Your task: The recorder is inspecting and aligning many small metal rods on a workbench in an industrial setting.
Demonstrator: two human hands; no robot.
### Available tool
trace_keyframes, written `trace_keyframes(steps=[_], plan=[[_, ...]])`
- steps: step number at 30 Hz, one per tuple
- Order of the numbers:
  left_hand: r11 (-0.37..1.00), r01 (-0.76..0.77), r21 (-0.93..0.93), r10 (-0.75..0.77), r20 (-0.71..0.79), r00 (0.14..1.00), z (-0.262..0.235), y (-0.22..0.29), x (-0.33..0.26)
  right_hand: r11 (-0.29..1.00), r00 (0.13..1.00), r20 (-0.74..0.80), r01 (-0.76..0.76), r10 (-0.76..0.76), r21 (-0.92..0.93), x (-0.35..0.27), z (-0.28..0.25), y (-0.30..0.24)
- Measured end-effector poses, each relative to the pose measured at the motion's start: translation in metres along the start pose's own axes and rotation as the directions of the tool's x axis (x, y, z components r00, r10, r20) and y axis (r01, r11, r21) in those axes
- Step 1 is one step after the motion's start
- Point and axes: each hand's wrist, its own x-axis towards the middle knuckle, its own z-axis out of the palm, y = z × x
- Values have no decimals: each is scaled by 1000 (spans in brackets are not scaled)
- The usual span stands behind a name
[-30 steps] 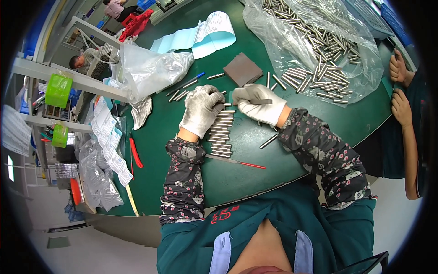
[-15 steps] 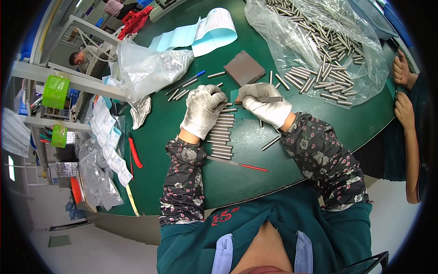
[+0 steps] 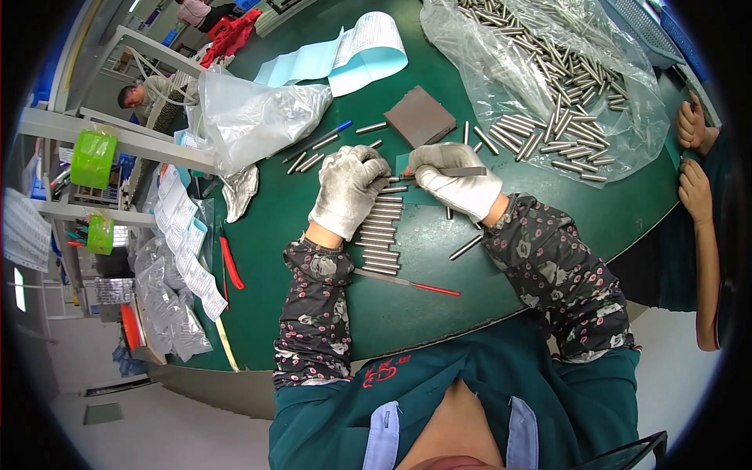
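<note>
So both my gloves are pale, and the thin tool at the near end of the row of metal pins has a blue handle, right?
Not quite: the head view shows a red handle on that thin tool. The pale gloves and its place by the metal pins are right.

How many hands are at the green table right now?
4: the left gloved hand at the far end of the metal pin row; the right gloved hand beside it, gripping a flat grey tool; a co-worker's two bare hands by the picture's right edge. Others may be hidden.
</note>
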Motion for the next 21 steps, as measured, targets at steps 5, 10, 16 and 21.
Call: trace_keyframes(steps=[5,10,16,21], plan=[[1000,9,-10,-9,-1,1000,1,-1,0,1000,1000,-5,9,-9,-26,1,0,-3],[1000,7,4,-7,9,1000,0,-2,-1,909,981,55,193,-186,-369,7,0,-6],[996,29,-84,-26,37,999,-12,0,1,940,988,60,157,-146,-302,2,-1,-6],[967,255,26,-252,-87,964,-17,-8,1,962,992,33,128,-124,-240,2,0,-7]])
